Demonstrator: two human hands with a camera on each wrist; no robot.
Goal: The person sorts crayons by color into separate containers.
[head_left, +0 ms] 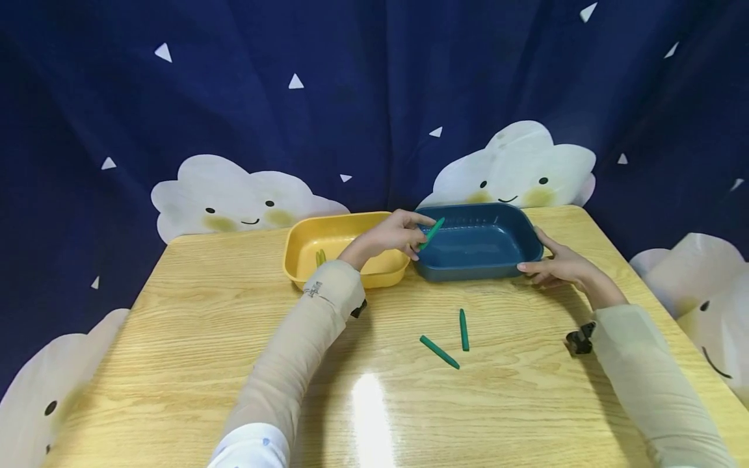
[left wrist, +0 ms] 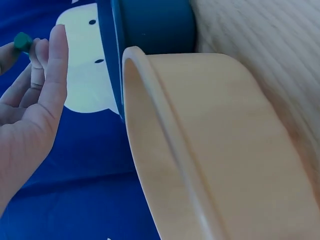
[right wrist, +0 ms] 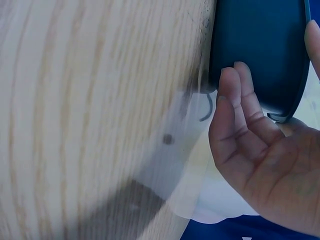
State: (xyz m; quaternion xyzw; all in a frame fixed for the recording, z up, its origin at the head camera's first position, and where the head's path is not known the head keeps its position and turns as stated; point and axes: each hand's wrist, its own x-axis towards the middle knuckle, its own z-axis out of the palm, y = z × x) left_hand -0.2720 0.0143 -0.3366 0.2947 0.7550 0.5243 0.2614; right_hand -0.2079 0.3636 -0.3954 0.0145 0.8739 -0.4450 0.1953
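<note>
My left hand (head_left: 398, 234) pinches a green crayon (head_left: 432, 233) above the spot where the two basins meet. The left wrist view shows that crayon's end (left wrist: 22, 42) between thumb and fingertips. At the right end of the blue basin (head_left: 480, 272), my right hand (head_left: 558, 265) holds the corner, its thumb and fingers spread around it. Close up, the right hand (right wrist: 270, 150) has loosely bent fingers against the outer wall of the blue basin (right wrist: 260, 50). No crayon shows inside this basin. Yellow crayons (head_left: 320, 258) lie in the yellow basin (head_left: 298, 244), partly hidden by my left arm.
Two green crayons lie on the wooden table (head_left: 205, 338) in front of the blue basin: one nearly upright in view (head_left: 464, 330), another slanted (head_left: 440, 352). A dark blue curtain (head_left: 351, 97) with clouds hangs behind the table. Both basins stand side by side near the back edge.
</note>
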